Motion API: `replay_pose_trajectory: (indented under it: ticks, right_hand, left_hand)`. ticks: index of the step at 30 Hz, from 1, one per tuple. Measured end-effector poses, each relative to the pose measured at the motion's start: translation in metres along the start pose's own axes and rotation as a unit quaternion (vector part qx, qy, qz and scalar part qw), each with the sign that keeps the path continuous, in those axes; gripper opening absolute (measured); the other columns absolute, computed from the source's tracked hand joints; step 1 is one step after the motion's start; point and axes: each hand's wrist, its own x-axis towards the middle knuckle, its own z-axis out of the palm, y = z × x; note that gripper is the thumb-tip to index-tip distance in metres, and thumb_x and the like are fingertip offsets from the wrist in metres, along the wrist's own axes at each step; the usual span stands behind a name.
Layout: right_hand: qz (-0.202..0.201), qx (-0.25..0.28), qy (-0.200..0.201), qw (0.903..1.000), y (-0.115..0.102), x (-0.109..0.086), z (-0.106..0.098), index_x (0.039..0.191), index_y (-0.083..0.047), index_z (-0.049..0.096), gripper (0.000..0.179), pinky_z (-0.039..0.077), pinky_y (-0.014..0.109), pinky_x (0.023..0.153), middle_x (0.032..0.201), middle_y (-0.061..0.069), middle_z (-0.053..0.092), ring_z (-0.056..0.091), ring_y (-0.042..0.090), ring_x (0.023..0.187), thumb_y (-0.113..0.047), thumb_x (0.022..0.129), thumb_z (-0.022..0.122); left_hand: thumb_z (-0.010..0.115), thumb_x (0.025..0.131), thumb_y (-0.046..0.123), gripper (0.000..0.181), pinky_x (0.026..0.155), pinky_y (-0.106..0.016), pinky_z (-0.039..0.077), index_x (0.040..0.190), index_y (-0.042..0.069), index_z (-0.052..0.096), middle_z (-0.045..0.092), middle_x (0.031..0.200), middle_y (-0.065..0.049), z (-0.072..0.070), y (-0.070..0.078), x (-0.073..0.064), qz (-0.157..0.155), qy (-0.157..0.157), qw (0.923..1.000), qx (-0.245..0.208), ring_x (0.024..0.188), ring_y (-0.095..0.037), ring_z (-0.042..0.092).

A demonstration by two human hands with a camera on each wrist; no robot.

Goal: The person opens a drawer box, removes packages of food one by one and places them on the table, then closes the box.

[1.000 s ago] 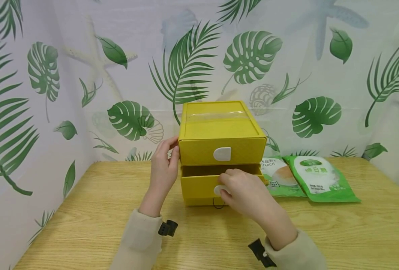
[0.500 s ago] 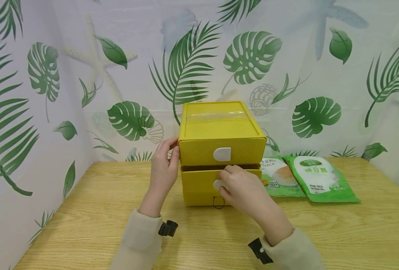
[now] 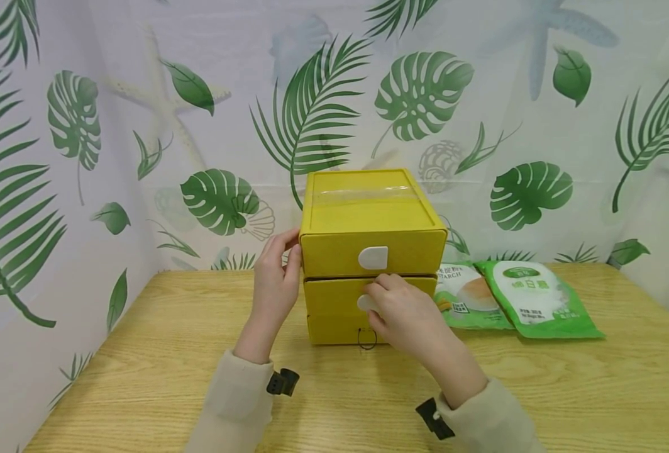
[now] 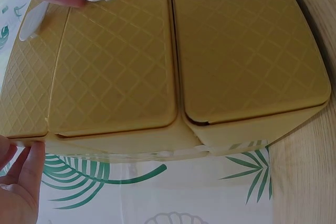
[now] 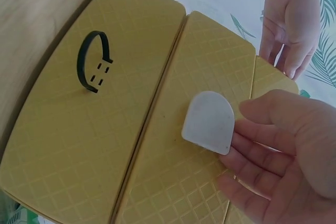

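A yellow drawer box [image 3: 371,201] stands upright on the table, a strip of clear tape across its top. My left hand [image 3: 278,270] rests against its left side near the upper front corner, fingers extended along the side. At the middle drawer [image 3: 331,299], my right hand [image 3: 405,311] has its fingertips against the front, right beside the white pull tab [image 5: 209,123]. The thumb [image 5: 257,107] lies apart from the other fingers. Above is the top drawer with its own white tab [image 3: 373,258]. A black loop [image 5: 82,61] is fixed to the bottom front.
Two green-and-white packets, a starch packet [image 3: 464,299] and a second packet [image 3: 538,299], lie on the wooden table [image 3: 538,384] right of the box. A leaf-patterned curtain [image 3: 334,82] hangs close behind. Black straps [image 3: 282,381] sit at both cuffs.
The middle drawer has slid back into the box, and the dark gap above its front has narrowed to a thin line. My right hand moved inward with it; my left hand stayed put.
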Motion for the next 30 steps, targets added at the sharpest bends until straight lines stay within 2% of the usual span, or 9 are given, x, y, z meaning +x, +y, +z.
replay_pose_trajectory:
  ticks: [11, 21, 26, 30]
  right_hand:
    - [-0.004, 0.001, 0.000, 1.0000, 0.001, 0.000, 0.002, 0.098, -0.001, 0.062, 0.028, 0.049, 0.031, 0.064, 0.093, 0.007, 0.057, 0.053, 0.020, 0.081, -0.011, 0.073, 0.067]
    - [-0.017, 0.001, -0.002, 0.9999, -0.004, 0.000, -0.003, 0.095, -0.002, 0.063, 0.026, 0.049, 0.030, 0.066, 0.090, 0.006, 0.058, 0.054, 0.020, 0.080, -0.010, 0.071, 0.068]
    - [-0.021, 0.022, -0.024, 0.9992, -0.009, -0.001, -0.003, 0.092, -0.004, 0.063, 0.021, 0.048, 0.028, 0.060, 0.085, 0.003, 0.057, 0.054, 0.018, 0.076, -0.012, 0.073, 0.068]
    - [-0.022, 0.030, -0.063, 0.9973, -0.010, -0.001, 0.000, 0.089, -0.003, 0.061, 0.019, 0.047, 0.026, 0.055, 0.087, 0.003, 0.057, 0.052, 0.016, 0.071, -0.013, 0.074, 0.068]
  left_hand:
    - [0.046, 0.091, 0.002, 0.025, 0.060, -0.031, 0.052, 0.113, -0.005, 0.053, 0.055, 0.103, -0.016, 0.000, 0.000, 0.000, 0.004, 0.001, 1.0000, 0.004, 0.094, -0.024, 0.053]
    - [0.046, 0.091, 0.002, 0.024, 0.061, -0.032, 0.052, 0.113, -0.005, 0.053, 0.055, 0.103, -0.016, 0.000, 0.000, 0.000, -0.002, -0.001, 1.0000, 0.005, 0.094, -0.024, 0.053]
    - [0.046, 0.091, 0.002, 0.024, 0.062, -0.029, 0.052, 0.113, -0.005, 0.054, 0.055, 0.103, -0.015, 0.000, 0.001, 0.000, 0.000, 0.001, 1.0000, 0.007, 0.094, -0.024, 0.053]
    - [0.046, 0.091, 0.002, 0.024, 0.063, -0.029, 0.052, 0.112, -0.005, 0.054, 0.055, 0.103, -0.015, 0.000, 0.001, 0.000, 0.000, 0.002, 1.0000, 0.007, 0.094, -0.023, 0.053]
